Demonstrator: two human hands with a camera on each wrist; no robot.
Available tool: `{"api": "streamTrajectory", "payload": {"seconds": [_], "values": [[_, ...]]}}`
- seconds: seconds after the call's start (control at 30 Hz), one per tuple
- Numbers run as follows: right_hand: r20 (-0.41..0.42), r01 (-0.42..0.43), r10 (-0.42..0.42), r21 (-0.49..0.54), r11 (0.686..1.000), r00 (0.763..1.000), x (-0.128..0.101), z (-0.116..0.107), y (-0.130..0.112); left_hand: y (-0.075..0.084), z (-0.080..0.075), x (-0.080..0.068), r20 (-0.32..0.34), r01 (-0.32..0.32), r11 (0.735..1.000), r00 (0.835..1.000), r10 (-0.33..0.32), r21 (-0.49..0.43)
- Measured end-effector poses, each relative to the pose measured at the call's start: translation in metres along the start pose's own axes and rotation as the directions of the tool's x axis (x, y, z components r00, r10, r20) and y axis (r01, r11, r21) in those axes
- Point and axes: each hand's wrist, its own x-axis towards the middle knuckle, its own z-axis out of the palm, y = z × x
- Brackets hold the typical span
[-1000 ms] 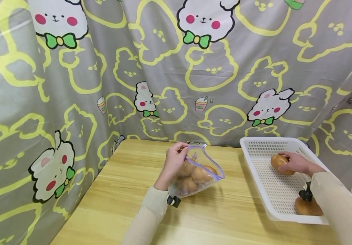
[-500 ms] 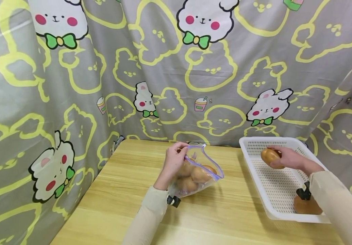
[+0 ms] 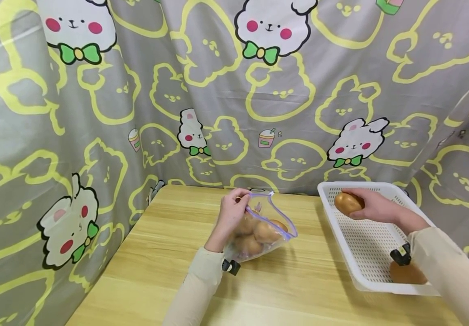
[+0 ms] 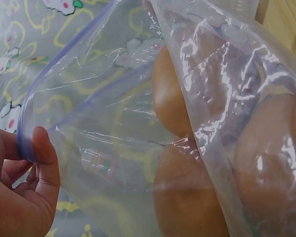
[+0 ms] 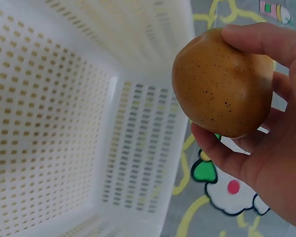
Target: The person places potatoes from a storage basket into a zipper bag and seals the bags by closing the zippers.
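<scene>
My left hand (image 3: 233, 210) pinches the purple zip edge of a clear zip bag (image 4: 118, 163) on the table, holding its mouth open. Several smooth brown potatoes (image 3: 267, 232) lie in the bag, and the plastic partly veils them. In my right hand (image 3: 377, 207) is another potato (image 5: 224, 84), dotted with small dark specks, gripped between thumb and fingers. It hangs over the far left part of a white perforated basket (image 3: 369, 244). One more potato (image 3: 407, 273) rests at the basket's near end, partly behind the right wrist's black camera mount.
A light wooden table (image 3: 169, 253) carries the bag and the basket, with a strip of bare wood between them. Grey curtains (image 3: 226, 99) with yellow outlines and cartoon rabbits hang behind the table and at both sides.
My right hand has lifted the potato and carried it leftward toward the basket's far left rim. The left hand and the bag have stayed in place.
</scene>
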Motion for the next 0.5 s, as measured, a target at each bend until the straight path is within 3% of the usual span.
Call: {"api": "streamTrajectory", "payload": {"seconds": [0.5], "values": [[-0.001,0.122,-0.122,-0.063,0.991,0.993,0.015,0.008,-0.047,0.001,0.002,0.001,0.006,-0.002,1.0,1.0,0.002,0.002]]}}
